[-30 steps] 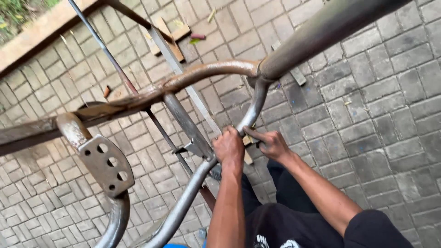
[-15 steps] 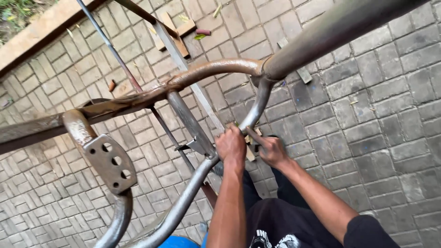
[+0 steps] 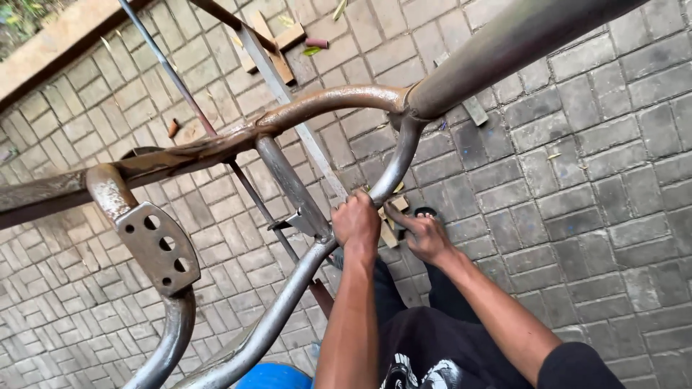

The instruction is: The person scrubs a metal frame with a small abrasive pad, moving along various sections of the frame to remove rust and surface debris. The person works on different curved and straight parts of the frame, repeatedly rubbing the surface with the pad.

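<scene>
A bare metal tube frame (image 3: 288, 310) with rusty curved bars (image 3: 324, 101) stands in front of me, over a paved floor. My left hand (image 3: 357, 223) is closed around the sloping grey tube, just below where a flat crossbar (image 3: 292, 184) meets it. My right hand (image 3: 427, 236) is right beside it, with thumb and forefinger stretched toward the same tube. Whether those fingers pinch something small is hidden. A perforated metal bracket (image 3: 155, 245) hangs on the frame at the left.
Grey paving blocks (image 3: 591, 187) cover the ground. Wood scraps (image 3: 277, 43) and a small wooden block (image 3: 389, 230) lie on it. A thick tube (image 3: 519, 43) crosses the upper right. A blue round object (image 3: 274, 376) shows at the bottom edge. A raised kerb (image 3: 50, 50) runs along the upper left.
The view has tipped a little, so the frame sits slightly differently in the picture. Both hands stay at the same spot on the tube, and the right fingers have reached closer to it.
</scene>
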